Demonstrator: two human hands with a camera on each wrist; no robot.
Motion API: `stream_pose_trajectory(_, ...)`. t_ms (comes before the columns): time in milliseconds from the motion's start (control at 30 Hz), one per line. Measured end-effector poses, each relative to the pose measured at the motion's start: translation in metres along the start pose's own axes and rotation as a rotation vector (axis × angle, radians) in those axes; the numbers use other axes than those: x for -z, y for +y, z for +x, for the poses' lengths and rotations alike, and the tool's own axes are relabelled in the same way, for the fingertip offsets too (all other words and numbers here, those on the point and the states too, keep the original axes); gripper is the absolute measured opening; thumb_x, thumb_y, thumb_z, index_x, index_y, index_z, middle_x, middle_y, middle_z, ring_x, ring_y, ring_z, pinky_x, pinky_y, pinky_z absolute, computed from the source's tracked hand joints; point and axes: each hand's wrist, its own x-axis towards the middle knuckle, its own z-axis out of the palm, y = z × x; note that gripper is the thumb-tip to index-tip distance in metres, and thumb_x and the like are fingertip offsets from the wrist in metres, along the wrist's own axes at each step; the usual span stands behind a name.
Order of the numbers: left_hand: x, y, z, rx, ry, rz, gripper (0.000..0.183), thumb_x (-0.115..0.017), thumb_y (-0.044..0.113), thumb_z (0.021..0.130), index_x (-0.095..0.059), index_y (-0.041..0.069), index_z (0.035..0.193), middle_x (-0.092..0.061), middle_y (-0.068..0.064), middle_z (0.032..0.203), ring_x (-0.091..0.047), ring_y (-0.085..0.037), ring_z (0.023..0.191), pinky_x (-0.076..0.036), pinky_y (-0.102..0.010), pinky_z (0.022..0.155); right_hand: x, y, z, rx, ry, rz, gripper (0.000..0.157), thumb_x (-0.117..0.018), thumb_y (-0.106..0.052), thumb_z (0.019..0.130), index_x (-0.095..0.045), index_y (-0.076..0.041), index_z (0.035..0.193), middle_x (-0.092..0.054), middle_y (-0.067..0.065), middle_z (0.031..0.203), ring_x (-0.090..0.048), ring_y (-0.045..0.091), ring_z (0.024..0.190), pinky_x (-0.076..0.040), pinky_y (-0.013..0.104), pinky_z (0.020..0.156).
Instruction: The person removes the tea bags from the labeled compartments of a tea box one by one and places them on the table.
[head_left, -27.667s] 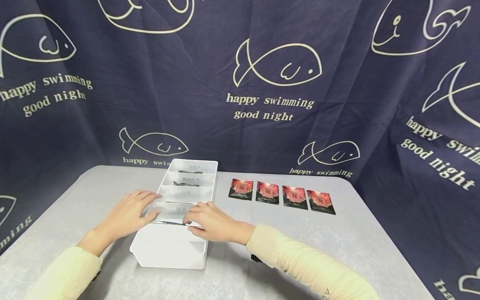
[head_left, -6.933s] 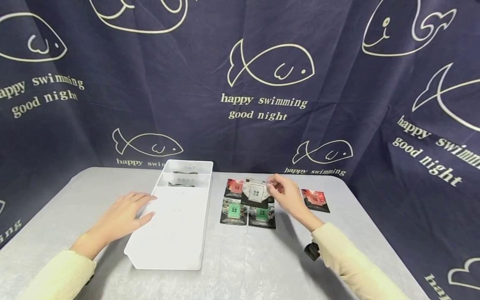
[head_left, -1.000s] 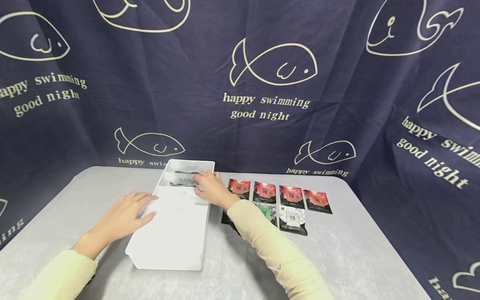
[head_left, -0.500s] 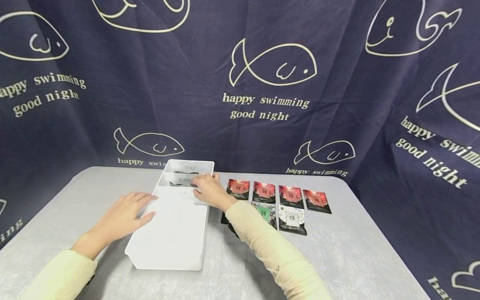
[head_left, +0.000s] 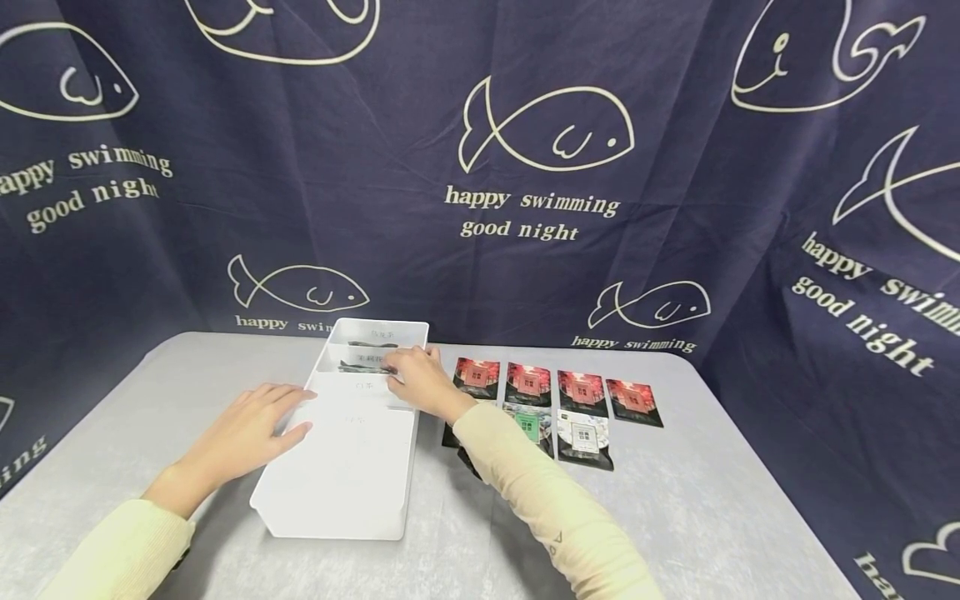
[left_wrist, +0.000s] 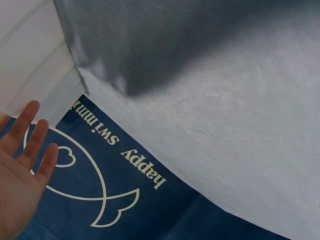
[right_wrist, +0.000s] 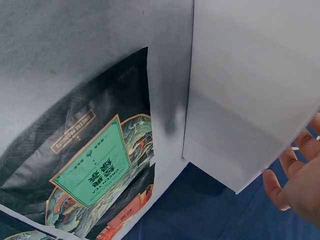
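A long white compartment box [head_left: 337, 483] with handwritten labels stands left of centre on the table. My left hand [head_left: 251, 431] rests at its left rim, fingers extended; the left wrist view shows that hand [left_wrist: 22, 167] with fingers spread beside the white wall. My right hand [head_left: 423, 382] reaches over the right rim, fingertips down by a labelled divider near the back. Dark tea packets [head_left: 363, 367] show in that rear compartment. From the right wrist view, the right hand [right_wrist: 300, 175] bends over the rim, its fingertips hidden; I cannot tell whether it pinches anything.
Red tea packets [head_left: 581, 392] lie in a row right of the box. Below them are a white-labelled packet [head_left: 584, 439] and green tea packets [head_left: 527, 425], partly behind the right sleeve [head_left: 540, 492]. A dark fish-print curtain [head_left: 480, 275] hangs behind the table.
Since several seconds ago, the white-labelled packet has come to lie below the red row and the right hand has gone back to the box. Over the last second both hands have barely moved.
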Motion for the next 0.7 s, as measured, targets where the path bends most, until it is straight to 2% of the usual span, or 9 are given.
stream_pose_trajectory(267,0.0011,0.0004,-0.0001,0.0,-0.012,0.0,0.04,-0.062,0.029,0.082,-0.06,0.008,0.116,-0.062,-0.013,0.113,-0.053,-0.032,0.105,-0.041,-0.051,0.087,0.0007,0.0006,-0.0006,0.02,0.048,0.071,0.015,-0.056,-0.022,0.088,-0.066,-0.019,0.099,-0.063,-0.008,0.085,-0.049,0.01,0.078,-0.031,0.03,0.078)
stream_pose_trajectory(700,0.0033,0.0022,0.0,0.017,-0.027,-0.01,0.039,-0.061,0.03,0.083,-0.06,0.009,0.116,-0.061,-0.013,0.114,-0.053,-0.033,0.106,-0.04,-0.051,0.089,0.0003,0.0015,0.0001,0.0,0.066,0.135,0.016,-0.053,-0.023,0.09,-0.067,-0.02,0.096,-0.066,-0.007,0.09,-0.052,0.008,0.081,-0.031,0.029,0.08)
